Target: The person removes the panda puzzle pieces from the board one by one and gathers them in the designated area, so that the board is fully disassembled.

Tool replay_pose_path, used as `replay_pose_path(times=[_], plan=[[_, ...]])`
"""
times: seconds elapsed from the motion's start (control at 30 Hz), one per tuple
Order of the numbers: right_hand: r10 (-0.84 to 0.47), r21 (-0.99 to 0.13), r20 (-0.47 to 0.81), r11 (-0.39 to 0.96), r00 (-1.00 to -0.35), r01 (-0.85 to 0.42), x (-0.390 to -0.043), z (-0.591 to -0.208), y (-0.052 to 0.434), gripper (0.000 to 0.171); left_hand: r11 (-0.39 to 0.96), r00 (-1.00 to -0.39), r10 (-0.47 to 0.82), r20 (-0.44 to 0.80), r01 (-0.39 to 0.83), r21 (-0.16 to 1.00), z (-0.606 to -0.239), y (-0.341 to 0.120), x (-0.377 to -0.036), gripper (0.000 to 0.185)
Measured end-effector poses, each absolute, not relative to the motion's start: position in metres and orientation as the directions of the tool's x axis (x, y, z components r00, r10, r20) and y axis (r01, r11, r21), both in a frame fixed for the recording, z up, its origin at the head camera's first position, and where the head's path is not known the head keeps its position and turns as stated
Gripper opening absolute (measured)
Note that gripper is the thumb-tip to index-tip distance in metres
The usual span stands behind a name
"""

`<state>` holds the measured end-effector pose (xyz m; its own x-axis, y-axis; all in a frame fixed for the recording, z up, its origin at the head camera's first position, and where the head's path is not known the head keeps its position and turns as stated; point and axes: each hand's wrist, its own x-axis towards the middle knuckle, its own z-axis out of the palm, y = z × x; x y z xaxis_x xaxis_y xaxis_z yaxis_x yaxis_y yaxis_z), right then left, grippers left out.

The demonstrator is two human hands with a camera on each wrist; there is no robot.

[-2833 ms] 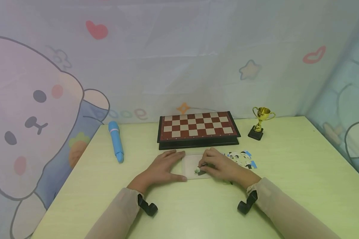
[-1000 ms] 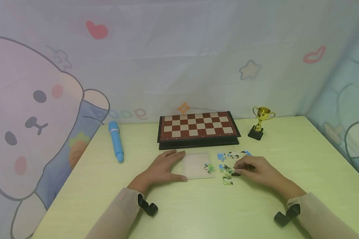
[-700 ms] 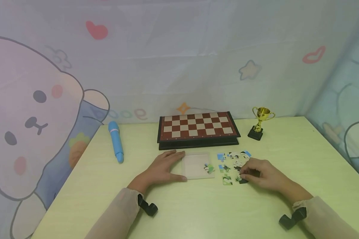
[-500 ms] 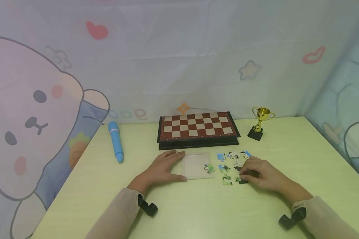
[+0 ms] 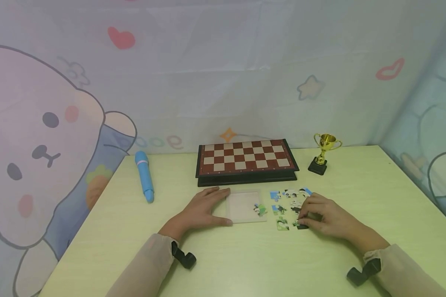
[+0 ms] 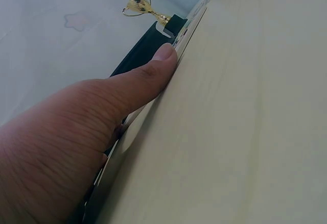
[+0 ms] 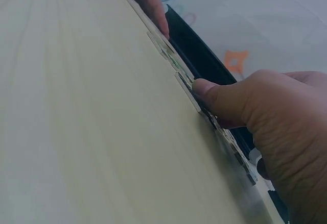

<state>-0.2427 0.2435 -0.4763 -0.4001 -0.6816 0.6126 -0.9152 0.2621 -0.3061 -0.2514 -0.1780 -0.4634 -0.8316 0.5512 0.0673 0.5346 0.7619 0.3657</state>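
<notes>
My left hand (image 5: 198, 209) lies at the left side of a shallow, pale puzzle tray (image 5: 241, 206), thumb and fingers spread straight along its edges. A green, black and white jigsaw piece (image 5: 260, 209) sits at the tray's lower right, slightly over the rim. To the right of the tray, my right hand (image 5: 328, 216) has its thumb and curled fingers on a dark-edged jigsaw piece (image 5: 302, 226), seemingly pinching it. In the right wrist view, the thumb of the right hand (image 7: 286, 114) meets the piece's edge low on the table. My fingers partly hide the pieces there.
Several panda jigsaw pieces (image 5: 292, 193) lie between the tray and my right hand. Behind the tray stands a chessboard box (image 5: 247, 159). A gold trophy (image 5: 322, 150) is at the back right, a blue microphone-shaped toy (image 5: 145, 177) at the left.
My right hand earlier held a piece over the tray. It has moved right to the loose pieces, leaving that piece in the tray, and has stayed nearly still lately. The left hand has not moved.
</notes>
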Motion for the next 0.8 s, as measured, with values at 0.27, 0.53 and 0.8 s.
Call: replay_pose_path(times=[0.27,0.53,0.8], plan=[[-0.646,-0.319,0.653,0.241,-0.397,-0.917,-0.243,-0.476,0.241,0.027,0.768,-0.838,0.542,0.066,0.526,0.366,-0.466,-0.177,-0.252,0.100],[-0.645,-0.339,0.640,0.249,-0.417,-0.907,-0.247,-0.478,0.235,0.036,0.775,-0.842,0.538,0.044,0.514,0.366,-0.466,-0.177,-0.249,0.101],[-0.676,-0.415,0.525,0.327,-0.517,-0.849,-0.259,-0.471,0.213,0.019,0.773,-0.843,0.536,0.053,0.515,0.370,-0.465,-0.177,-0.251,0.101]])
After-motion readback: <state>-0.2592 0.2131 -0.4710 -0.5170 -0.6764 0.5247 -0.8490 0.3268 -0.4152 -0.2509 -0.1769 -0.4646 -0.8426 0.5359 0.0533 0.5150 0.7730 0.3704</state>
